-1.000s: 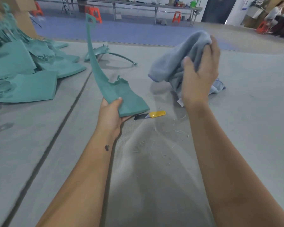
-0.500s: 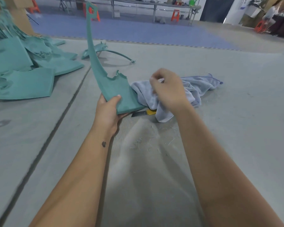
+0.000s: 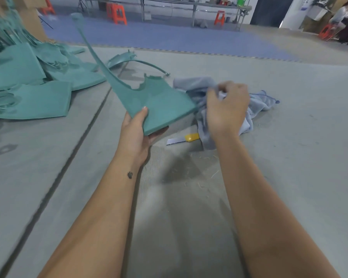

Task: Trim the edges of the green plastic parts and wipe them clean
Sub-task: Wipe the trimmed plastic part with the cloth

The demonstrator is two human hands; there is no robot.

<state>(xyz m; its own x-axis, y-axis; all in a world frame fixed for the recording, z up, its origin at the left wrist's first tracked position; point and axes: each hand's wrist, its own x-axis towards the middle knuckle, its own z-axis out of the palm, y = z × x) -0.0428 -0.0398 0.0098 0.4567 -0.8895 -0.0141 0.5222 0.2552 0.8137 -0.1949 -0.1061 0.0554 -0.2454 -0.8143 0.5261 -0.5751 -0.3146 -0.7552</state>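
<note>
My left hand (image 3: pixel 136 135) grips the wide lower corner of a green plastic part (image 3: pixel 157 103), thumb on top; its long thin arm sweeps up to the left. My right hand (image 3: pixel 227 109) bunches a grey-blue cloth (image 3: pixel 257 103) that lies on the floor right beside the part's right edge. A yellow-handled utility knife (image 3: pixel 184 139) with its blade out lies on the floor under the part, partly covered by the cloth.
A pile of green plastic parts (image 3: pixel 28 83) spreads over the floor at left, and one curved green piece (image 3: pixel 129 61) lies behind the held part. Thin shavings (image 3: pixel 201 177) litter the grey mat. Orange stools (image 3: pixel 118 14) and long tables stand far back.
My right hand brought the cloth down from the air to the floor beside the part and now gathers it. The held part has tilted over to lean left.
</note>
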